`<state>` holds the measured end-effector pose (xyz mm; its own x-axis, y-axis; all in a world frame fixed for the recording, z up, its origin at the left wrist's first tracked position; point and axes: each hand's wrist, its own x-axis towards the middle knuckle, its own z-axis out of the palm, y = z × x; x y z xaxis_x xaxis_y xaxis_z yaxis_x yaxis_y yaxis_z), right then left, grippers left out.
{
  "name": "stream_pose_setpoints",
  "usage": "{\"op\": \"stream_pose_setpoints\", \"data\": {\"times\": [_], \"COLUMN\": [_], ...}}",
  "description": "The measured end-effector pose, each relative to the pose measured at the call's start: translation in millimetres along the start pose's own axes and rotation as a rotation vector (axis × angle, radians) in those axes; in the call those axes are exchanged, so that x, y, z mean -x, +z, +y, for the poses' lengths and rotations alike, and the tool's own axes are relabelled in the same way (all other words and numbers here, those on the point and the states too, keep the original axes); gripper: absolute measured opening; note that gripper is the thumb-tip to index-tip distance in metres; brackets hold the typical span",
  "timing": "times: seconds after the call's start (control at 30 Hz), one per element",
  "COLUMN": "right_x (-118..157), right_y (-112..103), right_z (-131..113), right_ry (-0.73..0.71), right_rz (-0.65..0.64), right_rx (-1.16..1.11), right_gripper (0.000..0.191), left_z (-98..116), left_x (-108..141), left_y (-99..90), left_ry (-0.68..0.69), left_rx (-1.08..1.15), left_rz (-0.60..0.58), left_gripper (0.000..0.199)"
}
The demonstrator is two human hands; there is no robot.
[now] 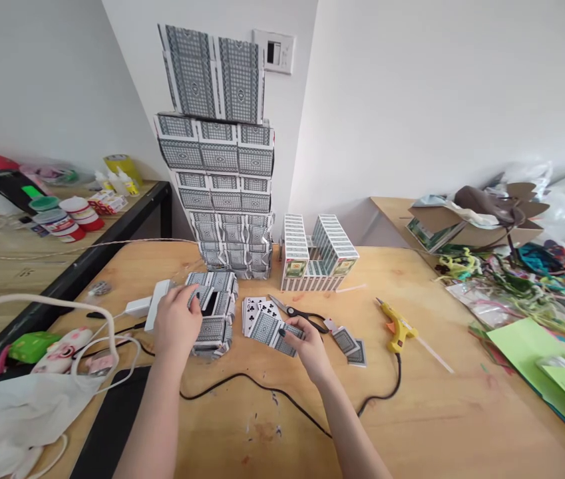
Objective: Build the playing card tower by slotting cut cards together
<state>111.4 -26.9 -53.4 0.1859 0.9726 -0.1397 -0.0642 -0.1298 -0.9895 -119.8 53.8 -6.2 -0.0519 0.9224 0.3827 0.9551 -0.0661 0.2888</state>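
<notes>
My left hand [176, 323] rests on the side of a small ring-shaped block of glued playing cards [215, 313] lying on the wooden table [426, 412]. In my right hand [307, 344] are a few grey-backed playing cards [273, 331], held just right of that block. Behind the cards lies a fanned spread of face-up cards [257, 307]. Black scissors [305, 314] lie just beyond my right hand. A tall tiered tower of cards [222, 159] stands against the wall behind.
A yellow glue gun [398, 327] lies to the right, its black cord [282, 396] crossing the table front. Loose folded cards [349, 342], stacked card decks [317, 256], a white adapter [155, 305], craft clutter [512, 266] on the right, jars [67, 219] on the left desk.
</notes>
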Motion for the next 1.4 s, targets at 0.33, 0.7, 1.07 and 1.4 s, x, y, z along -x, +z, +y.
{"op": "stream_pose_setpoints", "data": {"times": [0.33,0.7,1.07,1.4], "right_x": [1,1,2,2], "right_y": [-2,2,4,26], "right_z": [5,10,9,-1], "right_ry": [0.025,0.035,0.013,0.003], "right_rz": [0.007,-0.017,-0.069,-0.143], "right_rx": [-0.033,-0.196,-0.231,-0.278], "right_gripper": [0.023,0.028,0.028,0.029], "left_z": [-17,-11,-23,37], "left_x": [-25,-8,-22,35], "left_y": [7.8,18.3,19.8,-3.1], "left_ry": [0.066,0.065,0.02,-0.05], "left_rx": [-0.087,-0.073,0.014,0.631], "left_rz": [-0.172,-0.131,-0.038,-0.614], "left_gripper": [0.045,0.033,0.031,0.03]}}
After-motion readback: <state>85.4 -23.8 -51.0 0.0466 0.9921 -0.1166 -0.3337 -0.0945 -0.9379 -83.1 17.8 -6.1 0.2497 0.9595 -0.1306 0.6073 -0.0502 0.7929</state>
